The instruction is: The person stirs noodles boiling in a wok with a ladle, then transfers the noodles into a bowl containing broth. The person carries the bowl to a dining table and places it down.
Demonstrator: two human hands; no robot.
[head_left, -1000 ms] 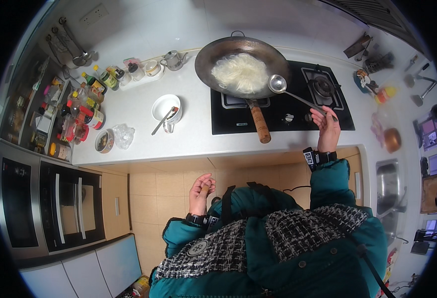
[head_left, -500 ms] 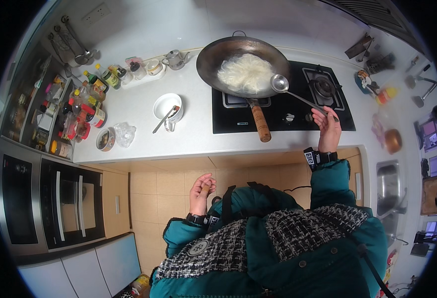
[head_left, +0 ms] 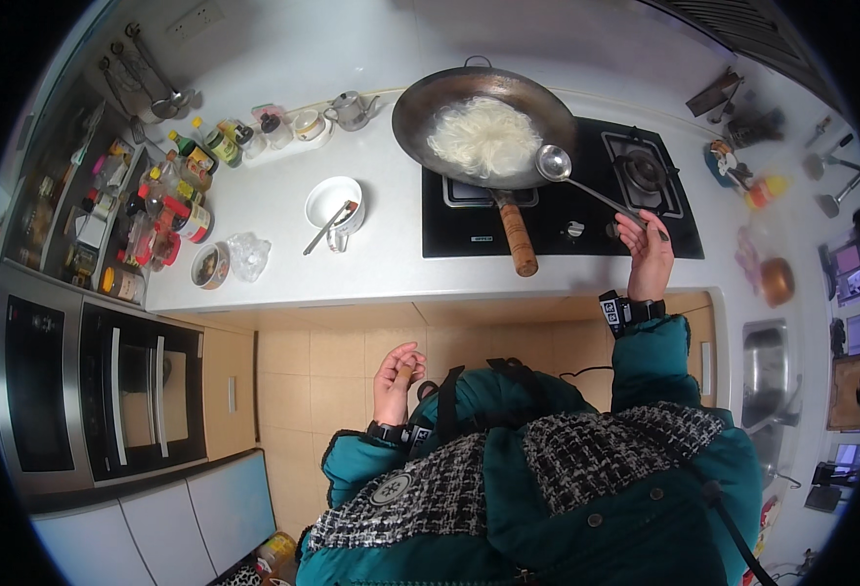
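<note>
My right hand point(head_left: 647, 256) is closed round the handle end of a metal ladle point(head_left: 601, 195). The ladle's round bowl rests at the right rim of a large dark wok point(head_left: 412, 117). White noodles point(head_left: 485, 139) lie heaped in the wok, which sits on the left burner with its wooden handle pointing toward me. In front of my body and below the counter's edge, my left hand point(head_left: 398, 379) hangs with loosely bent fingers, and no object shows in it.
A white mug point(head_left: 322, 192) with a spoon across it stands on the counter, left of the black gas stove point(head_left: 537, 234). Farther left are a small bowl point(head_left: 209, 266), a crumpled plastic bag point(head_left: 248, 256) and several sauce bottles point(head_left: 193, 223). At the right is a sink point(head_left: 766, 356).
The whole counter has shifted slightly in the picture as my view moved. The noodles' outline looks a little different. My hands and the ladle keep nearly the same position.
</note>
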